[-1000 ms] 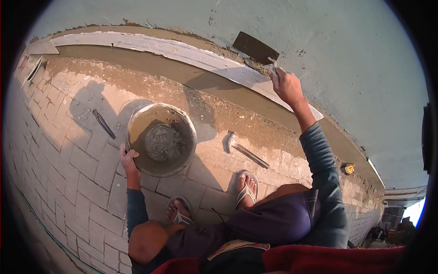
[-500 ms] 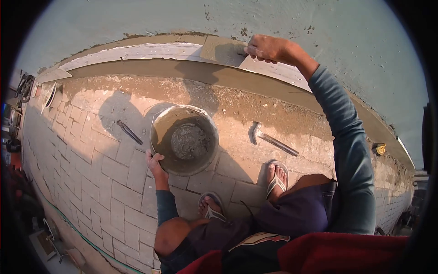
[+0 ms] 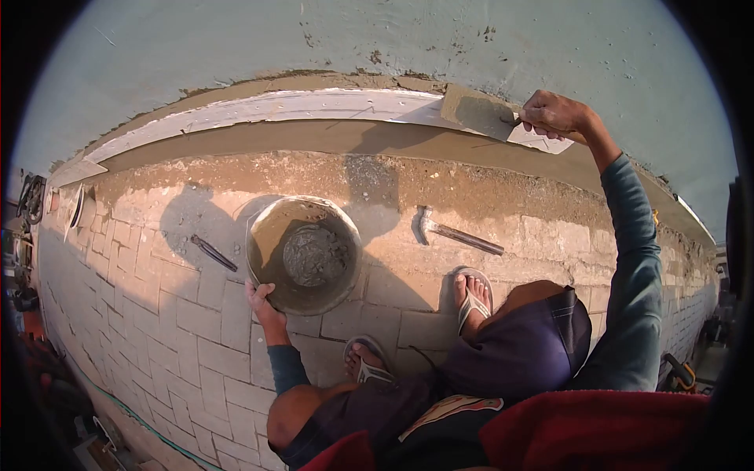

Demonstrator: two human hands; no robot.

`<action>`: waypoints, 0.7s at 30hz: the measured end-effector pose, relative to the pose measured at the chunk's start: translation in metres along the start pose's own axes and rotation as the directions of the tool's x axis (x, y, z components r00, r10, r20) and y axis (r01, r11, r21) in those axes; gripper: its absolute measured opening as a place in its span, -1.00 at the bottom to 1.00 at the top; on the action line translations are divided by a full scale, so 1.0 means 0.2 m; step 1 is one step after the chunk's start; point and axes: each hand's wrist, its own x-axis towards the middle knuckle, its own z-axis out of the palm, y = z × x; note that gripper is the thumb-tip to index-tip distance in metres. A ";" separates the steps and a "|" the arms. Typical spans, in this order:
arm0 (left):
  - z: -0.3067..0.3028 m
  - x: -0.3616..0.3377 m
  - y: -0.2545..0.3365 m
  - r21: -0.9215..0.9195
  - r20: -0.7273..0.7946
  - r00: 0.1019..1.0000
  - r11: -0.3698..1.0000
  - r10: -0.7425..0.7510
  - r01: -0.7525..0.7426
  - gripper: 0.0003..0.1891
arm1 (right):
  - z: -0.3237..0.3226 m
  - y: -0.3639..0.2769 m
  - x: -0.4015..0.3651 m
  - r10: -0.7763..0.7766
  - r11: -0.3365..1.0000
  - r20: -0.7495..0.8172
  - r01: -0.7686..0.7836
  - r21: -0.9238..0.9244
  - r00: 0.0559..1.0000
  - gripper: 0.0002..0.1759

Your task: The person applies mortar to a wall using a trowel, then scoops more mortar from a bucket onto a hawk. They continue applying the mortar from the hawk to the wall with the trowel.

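Note:
My right hand [image 3: 555, 115] grips the handle of a flat trowel [image 3: 477, 113], whose blade lies against the white strip [image 3: 298, 106] at the foot of the pale green wall [image 3: 393, 39]. Wet brown mortar [image 3: 330, 138] runs in a band just below the strip. My left hand [image 3: 260, 301] holds the near rim of a round bucket [image 3: 303, 255] with a lump of grey mortar in its bottom. I squat on the paving, sandalled feet behind the bucket.
A hammer [image 3: 458, 233] lies on the paving stones right of the bucket. A dark chisel-like tool [image 3: 213, 253] lies to its left. Another white strip [image 3: 73, 216] rests at far left. A yellow object [image 3: 654, 217] shows past my right sleeve.
My right hand brought the trowel down from the wall onto the white strip and slid it along. The view has shifted; my left hand stays on the bucket rim.

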 end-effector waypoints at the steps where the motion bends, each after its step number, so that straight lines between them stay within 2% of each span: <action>1: 0.02 -0.02 0.02 -0.030 0.030 1.000 1.000 -0.007 0.008 -0.54 | -0.01 0.04 -0.04 0.001 1.000 -0.007 -0.001 -0.002 1.000 -0.53; 4: 0.03 -0.04 0.00 -0.063 0.064 0.998 0.998 -0.020 0.024 -0.49 | -0.03 0.13 -0.17 0.118 0.993 -0.038 -0.116 0.030 0.992 -0.54; 5: 0.03 -0.04 -0.01 -0.062 0.067 0.997 0.998 -0.028 0.032 -0.47 | -0.04 0.15 -0.22 0.115 0.993 -0.042 -0.114 0.023 0.993 -0.54; 7: 0.03 -0.05 -0.02 -0.048 0.054 0.998 0.999 -0.016 0.018 -0.45 | -0.04 0.19 -0.33 0.200 0.972 -0.136 -0.179 0.152 0.970 -0.55; 8: 0.04 -0.05 -0.03 -0.026 0.045 0.999 1.000 -0.008 0.009 -0.43 | -0.03 0.20 -0.37 0.200 0.973 -0.140 -0.180 0.143 0.970 -0.55; 10: 0.07 -0.06 -0.03 -0.042 0.078 0.997 0.999 0.012 -0.009 -0.44 | 0.00 0.23 -0.46 0.139 0.942 -0.203 -0.067 0.328 0.969 -0.60; 11: 0.09 -0.06 -0.03 -0.047 0.110 0.993 0.998 0.035 -0.030 -0.44 | 0.01 0.24 -0.49 0.153 0.942 -0.204 -0.081 0.325 0.967 -0.60; 13: 0.12 -0.08 -0.03 -0.040 0.107 0.994 0.999 0.017 -0.012 -0.44 | 0.05 0.21 -0.54 0.155 0.955 -0.319 -0.059 0.290 0.935 -0.61; 14: 0.11 -0.07 -0.03 -0.012 0.115 0.993 0.999 0.040 -0.039 -0.46 | 0.07 0.21 -0.55 0.163 0.955 -0.321 -0.067 0.290 0.933 -0.61; 16: 0.15 -0.10 -0.01 0.040 0.102 0.993 0.997 0.063 -0.067 -0.49 | 0.11 0.23 -0.55 0.097 0.986 -0.416 -0.029 0.167 0.904 -0.57; 19: 0.22 -0.15 0.00 0.099 0.104 0.989 0.988 0.107 -0.117 -0.51 | 0.26 0.17 -0.52 0.022 0.994 -0.508 0.037 0.106 0.861 -0.59; 21: 0.28 -0.19 0.00 0.114 0.107 0.988 0.985 0.114 -0.126 -0.53 | 0.37 0.04 -0.50 -0.010 0.976 -0.345 0.084 0.200 0.939 -0.66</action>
